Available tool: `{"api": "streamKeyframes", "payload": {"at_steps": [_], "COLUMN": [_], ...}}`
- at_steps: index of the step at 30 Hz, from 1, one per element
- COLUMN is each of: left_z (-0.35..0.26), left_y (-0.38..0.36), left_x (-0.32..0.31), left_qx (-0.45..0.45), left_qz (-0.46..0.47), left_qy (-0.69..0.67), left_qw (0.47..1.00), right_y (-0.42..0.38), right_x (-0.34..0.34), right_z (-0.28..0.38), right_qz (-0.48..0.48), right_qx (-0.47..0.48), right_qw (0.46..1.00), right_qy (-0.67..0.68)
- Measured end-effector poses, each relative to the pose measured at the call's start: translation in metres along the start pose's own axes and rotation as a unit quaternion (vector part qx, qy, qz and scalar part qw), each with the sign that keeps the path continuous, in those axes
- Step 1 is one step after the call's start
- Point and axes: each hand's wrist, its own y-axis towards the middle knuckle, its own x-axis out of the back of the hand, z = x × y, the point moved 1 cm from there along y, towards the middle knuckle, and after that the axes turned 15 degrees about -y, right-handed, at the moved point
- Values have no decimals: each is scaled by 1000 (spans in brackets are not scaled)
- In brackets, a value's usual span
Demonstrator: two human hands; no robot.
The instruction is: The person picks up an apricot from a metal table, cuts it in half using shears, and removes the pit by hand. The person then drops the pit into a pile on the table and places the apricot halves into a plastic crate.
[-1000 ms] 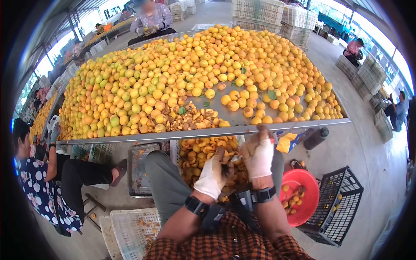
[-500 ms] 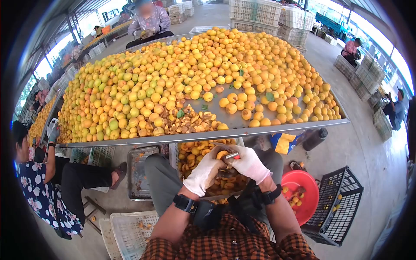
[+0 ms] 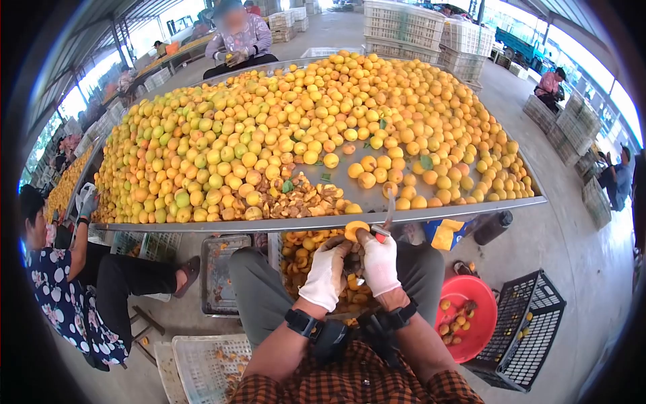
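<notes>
My right hand (image 3: 381, 264), in a white glove with bare fingertips, is closed around a small knife (image 3: 389, 213) with a red handle part. Its curved blade points up toward the table edge. My left hand (image 3: 327, 271), gloved the same way, is closed beside it. An orange cut apricot (image 3: 355, 231) shows at the fingertips where both hands meet; how far each hand grips it is partly hidden. Below the hands, a crate of apricot halves (image 3: 300, 252) stands between my knees.
A metal table (image 3: 296, 225) bears heaped apricots (image 3: 269, 141) and a pile of cut pieces (image 3: 306, 198). To the right are a red basin (image 3: 486, 316) and a black crate (image 3: 542, 311). A metal tray (image 3: 217, 283) and a seated person (image 3: 74, 283) are left.
Both hands have shifted slightly, and the apricot is raised toward the table edge. The knife has turned from lying sideways to pointing upward. The camera view has shifted a little.
</notes>
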Motion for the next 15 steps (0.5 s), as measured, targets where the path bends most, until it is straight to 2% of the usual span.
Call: {"api": "streamKeyframes", "payload": {"at_steps": [1,3,4,5,6,8,9,10,11,12,14,15], "left_z": [0,-5,-9,-11,-13,-17,-22,-29,-34,-42,-67,-80], "left_y": [-2,-8,-13,-14,-12,-7,-10,-15,-18,-16,-5,3], "left_x": [-1,-10,-21,-28,-29,-28,-30,-34,-35,-30,-19,-16], "left_qx": [-17,-36,-61,-84,-84,-92,-93,-61,-29,-28,-144,-221], "left_qz": [14,29,1,-27,-28,6,6,33,60,59,65,29], "left_qy": [-20,-39,-34,-31,-31,42,43,118,192,194,237,312], "left_qw": [1000,998,998,996,996,995,995,991,979,979,959,924], "right_y": [2,-1,-2,-2,0,7,7,8,16,9,-6,2], "right_x": [0,-4,-6,-9,-10,-10,-8,-2,6,13,27,38], "right_z": [-4,-3,-1,-1,-6,-14,-9,-1,0,16,41,23], "right_qz": [6,-6,-19,-28,-28,-80,-85,-90,-110,-76,-39,-24], "right_qx": [-11,-11,-9,45,45,176,168,160,131,79,53,92], "right_qw": [998,999,1000,999,999,980,980,981,984,994,995,991], "right_qy": [57,38,19,-2,-2,-53,-58,-63,-43,19,-74,-90]}}
